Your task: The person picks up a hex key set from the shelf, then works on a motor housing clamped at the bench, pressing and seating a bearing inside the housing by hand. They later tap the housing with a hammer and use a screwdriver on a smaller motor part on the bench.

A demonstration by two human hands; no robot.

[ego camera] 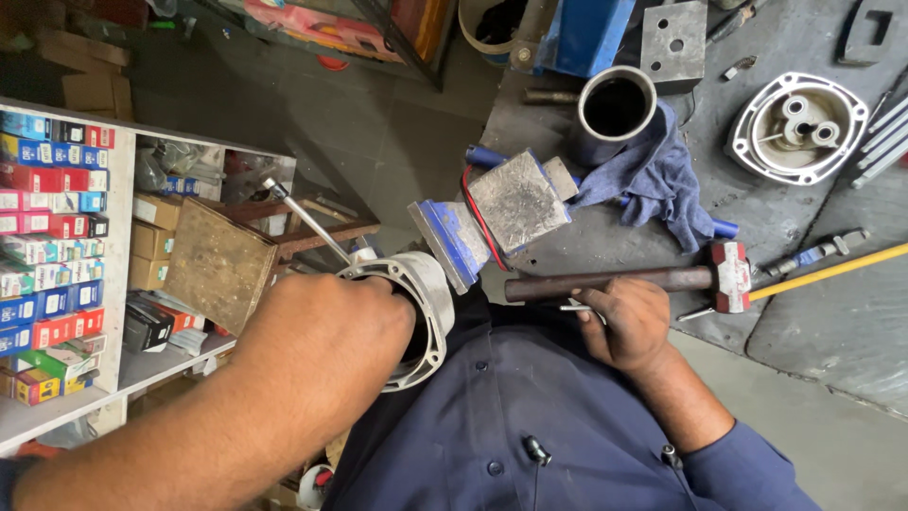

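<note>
Gripping the housing point(421, 317) at frame centre, the left hand point(326, 336) is clamped on its rim beside the vise point(497, 222). The right hand point(629, 322) closes on a thin pin, just below the hammer point(643, 277), whose handle lies left-right on the bench point(832, 312).

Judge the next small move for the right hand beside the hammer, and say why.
Probably the right hand closes on the hammer handle and lifts it: it rests against the handle, pinching a thin metal pin, while the left hand steadies the grey cylindrical housing at the vise.
</note>
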